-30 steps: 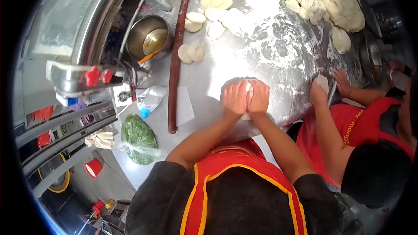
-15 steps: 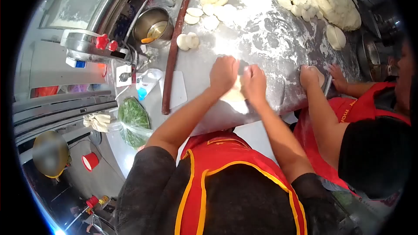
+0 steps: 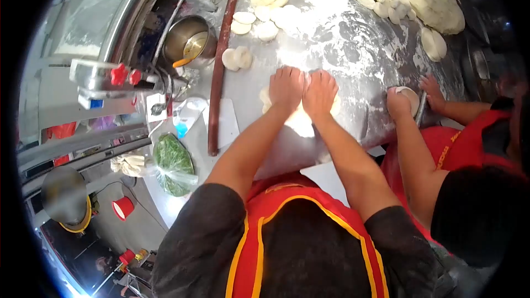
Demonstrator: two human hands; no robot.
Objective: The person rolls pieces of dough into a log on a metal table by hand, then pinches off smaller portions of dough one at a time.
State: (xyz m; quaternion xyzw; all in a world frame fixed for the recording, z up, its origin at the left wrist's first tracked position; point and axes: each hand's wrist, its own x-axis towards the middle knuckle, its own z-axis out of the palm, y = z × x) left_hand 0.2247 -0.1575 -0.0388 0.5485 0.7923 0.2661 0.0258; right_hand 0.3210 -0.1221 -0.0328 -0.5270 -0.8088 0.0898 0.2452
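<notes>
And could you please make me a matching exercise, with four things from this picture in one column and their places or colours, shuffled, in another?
Things:
1. Long rod
2. Large dough mass
3. Left hand
4. Leafy greens

Places or colours:
A. On the flat dough, beside the right hand
B. Inside clear plastic
C. Reddish brown
D. Near the picture's top right, beside small dough pieces

Pairs: 1-C, 2-D, 3-A, 4-B

Room beyond the hands (image 3: 287, 89) over floury table (image 3: 372, 91) — brown rod (image 3: 219, 72) a barrier leftward
</notes>
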